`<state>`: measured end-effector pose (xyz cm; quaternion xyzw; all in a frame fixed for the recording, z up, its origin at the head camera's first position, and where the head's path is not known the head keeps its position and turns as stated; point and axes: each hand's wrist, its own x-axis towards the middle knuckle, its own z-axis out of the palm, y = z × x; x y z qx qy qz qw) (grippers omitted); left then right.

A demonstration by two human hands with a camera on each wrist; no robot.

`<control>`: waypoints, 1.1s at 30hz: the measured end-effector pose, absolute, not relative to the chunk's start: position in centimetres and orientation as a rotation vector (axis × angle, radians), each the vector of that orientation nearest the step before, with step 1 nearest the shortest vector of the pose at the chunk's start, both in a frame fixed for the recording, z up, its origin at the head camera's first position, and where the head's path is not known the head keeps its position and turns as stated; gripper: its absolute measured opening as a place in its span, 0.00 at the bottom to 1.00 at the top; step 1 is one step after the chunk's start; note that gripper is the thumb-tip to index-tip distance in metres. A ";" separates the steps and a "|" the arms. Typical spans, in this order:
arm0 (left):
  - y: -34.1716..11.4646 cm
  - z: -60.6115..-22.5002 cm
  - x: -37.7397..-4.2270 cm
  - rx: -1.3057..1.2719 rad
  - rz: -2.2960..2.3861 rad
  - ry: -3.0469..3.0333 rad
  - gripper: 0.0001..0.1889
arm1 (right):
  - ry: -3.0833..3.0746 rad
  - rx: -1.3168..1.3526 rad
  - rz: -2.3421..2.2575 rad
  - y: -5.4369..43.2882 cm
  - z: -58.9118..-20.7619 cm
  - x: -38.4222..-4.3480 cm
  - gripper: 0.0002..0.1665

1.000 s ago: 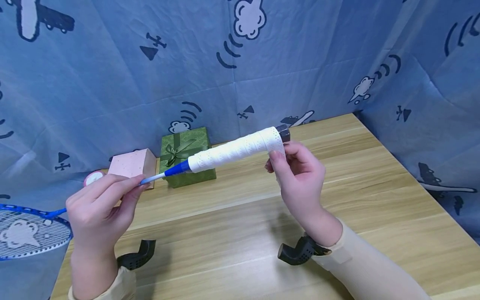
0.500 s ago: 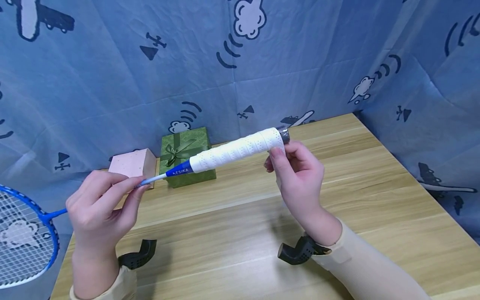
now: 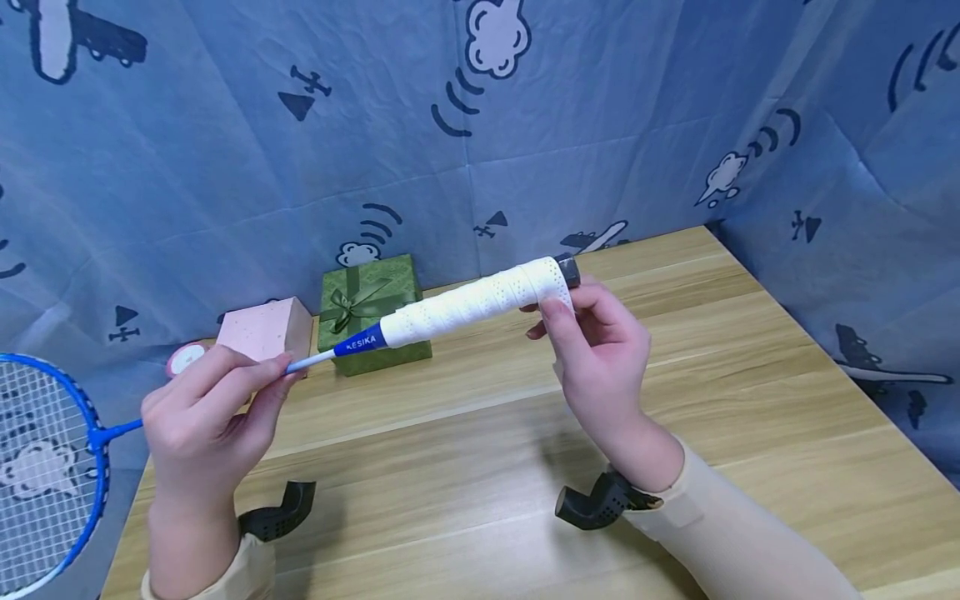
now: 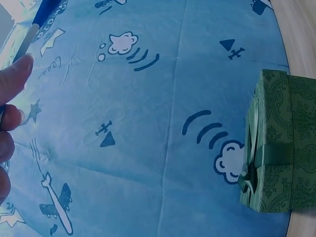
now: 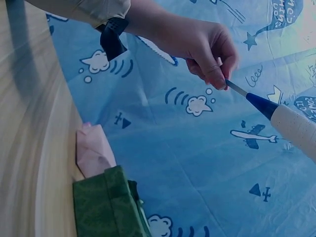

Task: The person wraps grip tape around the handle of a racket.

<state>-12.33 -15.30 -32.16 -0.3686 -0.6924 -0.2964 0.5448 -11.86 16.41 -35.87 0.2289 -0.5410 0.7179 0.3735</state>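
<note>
A blue badminton racket [image 3: 96, 437] is held up over the table, its strung head at the far left of the head view. My left hand [image 3: 206, 417] pinches the thin shaft between thumb and fingers. White perforated grip tape [image 3: 472, 304] winds round the handle in overlapping turns, from beside the blue cone [image 3: 362, 340] almost to the dark butt end [image 3: 568, 271], which is bare. My right hand [image 3: 600, 350] pinches the tape near that end, thumb in front. In the right wrist view the left hand [image 5: 212, 54] and the wrapped handle [image 5: 296, 129] show.
A green gift box [image 3: 375, 312] with a ribbon bow stands at the back of the wooden table [image 3: 465, 475]. Left of it are a pink box [image 3: 262, 329] and a small round pink-and-white item [image 3: 185, 358]. Blue patterned cloth [image 3: 450, 167] hangs behind.
The racket has rolled about its shaft: its head now faces the camera more fully, and lettering shows on the cone. The right hand keeps its pinch on the tape, nearly in place.
</note>
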 end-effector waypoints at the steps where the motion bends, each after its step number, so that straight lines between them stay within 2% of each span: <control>1: -15.3 -32.2 -12.3 -0.873 -0.706 -1.644 0.23 | -1.378 0.594 1.840 16.4 -35.9 -11.9 0.15; 7: -15.5 -32.2 -12.1 -0.864 -0.696 -1.673 0.24 | -1.317 0.655 1.860 16.3 -35.9 -12.1 0.18; 26: -15.8 -32.2 -12.0 -0.868 -0.690 -1.709 0.25 | -1.311 0.620 1.888 16.3 -35.8 -11.8 0.16; 33: -15.8 -32.1 -11.9 -0.865 -0.680 -1.706 0.25 | -1.331 0.592 1.860 16.3 -35.9 -11.8 0.23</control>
